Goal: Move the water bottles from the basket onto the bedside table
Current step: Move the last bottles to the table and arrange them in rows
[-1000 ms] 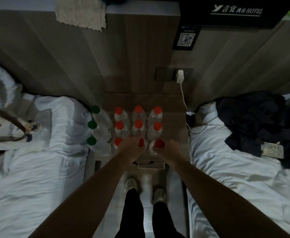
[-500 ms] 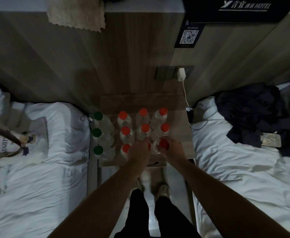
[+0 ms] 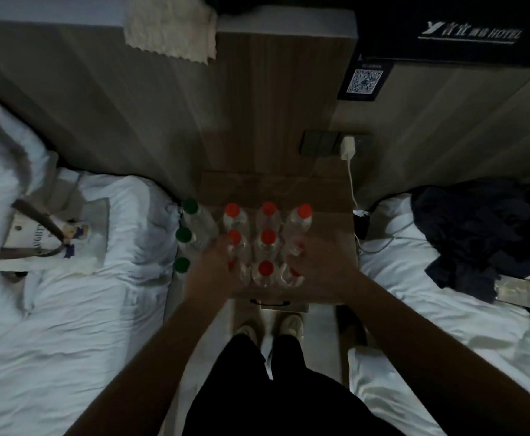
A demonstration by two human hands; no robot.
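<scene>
Several clear water bottles stand in tight rows on the wooden bedside table (image 3: pixel 329 221). Red-capped bottles (image 3: pixel 268 234) fill the middle, and three green-capped bottles (image 3: pixel 184 236) line its left edge. My left hand (image 3: pixel 210 272) rests against the left side of the red-capped group, by the front and middle rows. My right hand (image 3: pixel 323 265) lies against the right side and partly covers the two nearer bottles there. Motion blur hides the fingers' detail; neither hand plainly wraps a bottle. No basket is in view.
White beds flank the table. A printed tote bag (image 3: pixel 50 243) lies on the left bed, and dark clothes (image 3: pixel 483 240) on the right one. A white charger (image 3: pixel 347 147) is plugged into the wall behind, its cable hanging at the table's right edge. My feet (image 3: pixel 270 325) stand before the drawer.
Both hands have left the two front bottles and spread apart to the outer sides of the red-capped group. The camera view has shifted slightly.
</scene>
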